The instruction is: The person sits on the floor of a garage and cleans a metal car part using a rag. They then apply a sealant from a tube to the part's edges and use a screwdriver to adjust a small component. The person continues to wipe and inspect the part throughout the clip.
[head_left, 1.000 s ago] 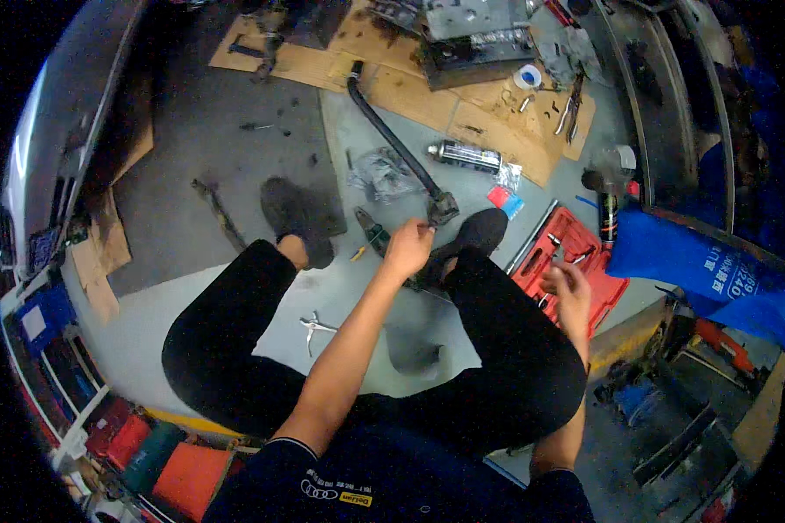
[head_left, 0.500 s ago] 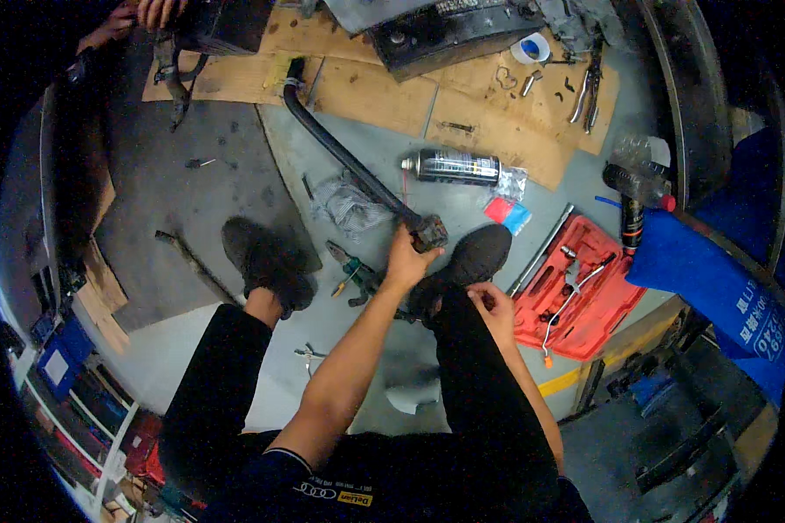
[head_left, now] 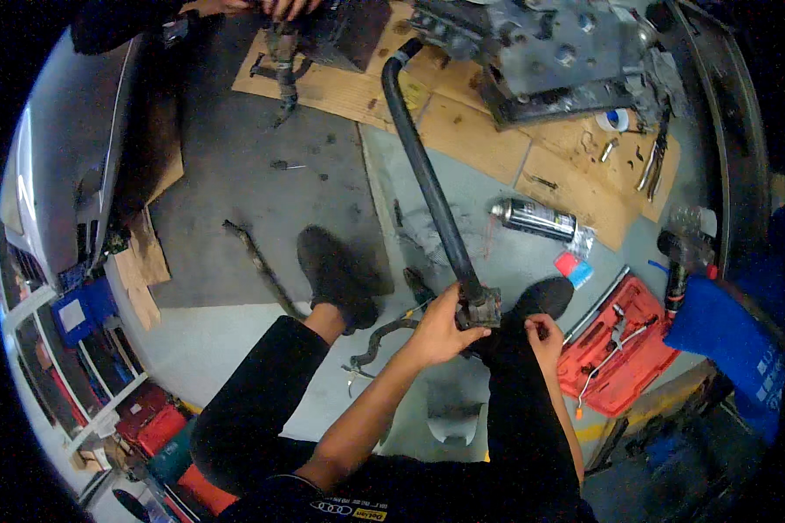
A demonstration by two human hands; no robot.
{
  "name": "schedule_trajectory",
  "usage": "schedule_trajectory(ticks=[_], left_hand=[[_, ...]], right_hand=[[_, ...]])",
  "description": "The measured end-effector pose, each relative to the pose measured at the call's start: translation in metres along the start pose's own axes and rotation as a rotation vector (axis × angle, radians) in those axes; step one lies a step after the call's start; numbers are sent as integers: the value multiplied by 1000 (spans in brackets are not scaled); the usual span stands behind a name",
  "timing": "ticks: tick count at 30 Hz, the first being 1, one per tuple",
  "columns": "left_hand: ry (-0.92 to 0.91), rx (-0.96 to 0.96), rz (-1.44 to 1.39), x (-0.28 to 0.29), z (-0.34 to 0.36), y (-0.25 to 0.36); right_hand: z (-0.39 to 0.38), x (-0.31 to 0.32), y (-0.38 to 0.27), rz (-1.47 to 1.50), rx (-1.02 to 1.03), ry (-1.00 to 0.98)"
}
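My left hand (head_left: 440,327) wraps its fingers around the fitting end of the long black pipe (head_left: 432,187), just above my right knee. My right hand (head_left: 542,336) rests beside it, fingers curled, pinching nothing I can see. If my grip slips, the pipe's far end by the engine block (head_left: 549,52) could swing and knock the spray can (head_left: 532,218).

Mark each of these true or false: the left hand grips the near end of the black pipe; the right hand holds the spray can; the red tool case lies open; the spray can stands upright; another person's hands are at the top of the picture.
1. The left hand grips the near end of the black pipe. True.
2. The right hand holds the spray can. False: the can lies apart on the floor; the hand rests on the person's own leg.
3. The red tool case lies open. True.
4. The spray can stands upright. False: it lies on its side.
5. Another person's hands are at the top. True.
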State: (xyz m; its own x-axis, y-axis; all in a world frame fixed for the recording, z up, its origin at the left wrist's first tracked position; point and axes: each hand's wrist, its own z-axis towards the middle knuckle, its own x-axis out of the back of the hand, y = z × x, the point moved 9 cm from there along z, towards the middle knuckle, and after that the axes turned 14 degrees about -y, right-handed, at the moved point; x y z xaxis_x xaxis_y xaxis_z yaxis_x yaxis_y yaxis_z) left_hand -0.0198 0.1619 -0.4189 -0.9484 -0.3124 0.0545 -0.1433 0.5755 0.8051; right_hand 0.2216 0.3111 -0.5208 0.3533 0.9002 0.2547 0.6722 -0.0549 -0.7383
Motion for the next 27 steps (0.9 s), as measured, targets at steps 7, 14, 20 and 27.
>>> schedule_trajectory(ticks=[7,14,20,27], left_hand=[[8,-130,61,76,18,21],[-138,-73,-415,118,77,27],[-196,-85,-604,133,88,62],[-261,-99,-610,137,94,98]], right_hand=[[32,17,-120,-169,41,-177],[146,27,-226,-334,301,-338],[172,-2,-274,-303,374,-372],[154,4,-316,-351,319,-514]])
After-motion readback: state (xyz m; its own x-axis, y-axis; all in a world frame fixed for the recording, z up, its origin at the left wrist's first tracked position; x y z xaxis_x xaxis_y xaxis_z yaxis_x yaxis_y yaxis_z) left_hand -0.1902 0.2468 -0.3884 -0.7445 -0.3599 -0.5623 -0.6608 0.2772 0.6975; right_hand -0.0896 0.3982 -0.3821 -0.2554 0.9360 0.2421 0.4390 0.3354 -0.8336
